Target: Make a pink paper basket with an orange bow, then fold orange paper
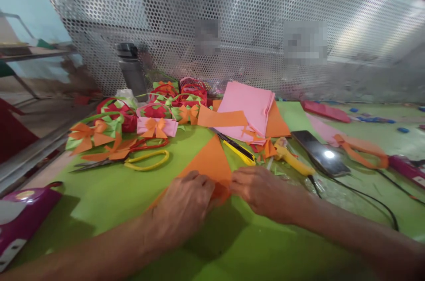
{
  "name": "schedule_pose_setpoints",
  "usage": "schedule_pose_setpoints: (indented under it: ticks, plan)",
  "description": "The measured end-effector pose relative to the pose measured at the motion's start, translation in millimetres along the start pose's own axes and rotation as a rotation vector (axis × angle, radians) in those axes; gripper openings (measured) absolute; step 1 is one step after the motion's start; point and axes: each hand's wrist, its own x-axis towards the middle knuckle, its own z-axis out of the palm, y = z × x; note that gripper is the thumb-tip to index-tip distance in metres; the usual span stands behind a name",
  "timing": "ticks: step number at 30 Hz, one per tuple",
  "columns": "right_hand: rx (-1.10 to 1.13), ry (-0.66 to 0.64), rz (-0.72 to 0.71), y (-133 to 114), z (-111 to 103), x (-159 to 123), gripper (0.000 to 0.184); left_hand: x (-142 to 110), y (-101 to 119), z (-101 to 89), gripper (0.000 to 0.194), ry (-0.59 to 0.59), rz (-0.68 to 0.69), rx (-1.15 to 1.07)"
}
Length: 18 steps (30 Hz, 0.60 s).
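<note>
An orange paper sheet (209, 161), folded to a triangle, lies on the green table cover (109, 192). My left hand (186, 203) presses on its near edge with the fingers curled over the paper. From the right side, my right hand (259, 190) pinches the same near edge. Both hands meet at the fold, and the paper's near corner is hidden beneath them.
Scissors with yellow handles (146, 159) and paper baskets with orange bows (156, 124) lie at the left. A pink paper stack (249, 104), a yellow cutter (237, 148), a glue gun (292, 159), a phone (320, 152) and a black cable (365, 192) lie at the right. A perforated metal screen (232, 20) stands behind.
</note>
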Motion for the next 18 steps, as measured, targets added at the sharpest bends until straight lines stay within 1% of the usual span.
schedule_pose_setpoints:
  ticks: [1,3,5,8,10,13,16,18]
  plan:
    - [0.036,0.025,0.042,0,-1,2,0.018,1,-1,-2.1,0.013,-0.006,-0.021,-0.033]
    - [0.119,0.114,0.140,3,-2,8,0.017,5,-5,-5.6,0.016,-0.004,-0.081,-0.140]
    - [0.208,0.228,0.204,6,-2,14,0.017,10,-11,-7.8,0.014,0.038,-0.140,-0.273]
    - [0.412,0.349,0.210,10,-1,24,0.014,15,-17,-8.9,0.018,0.074,-0.206,-0.507]
    - [0.574,0.406,0.205,12,2,29,0.013,17,-18,-9.1,0.023,0.063,-0.243,-0.667]
    - [0.788,0.427,0.248,14,8,33,0.013,17,-16,-9.7,0.027,0.017,-0.253,-0.745]
    - [0.971,0.397,0.281,14,14,34,0.014,17,-15,-9.0,0.029,-0.006,-0.265,-0.744]
    - [1.040,0.404,0.288,13,16,34,0.013,18,-14,-6.3,0.027,-0.001,-0.253,-0.709]
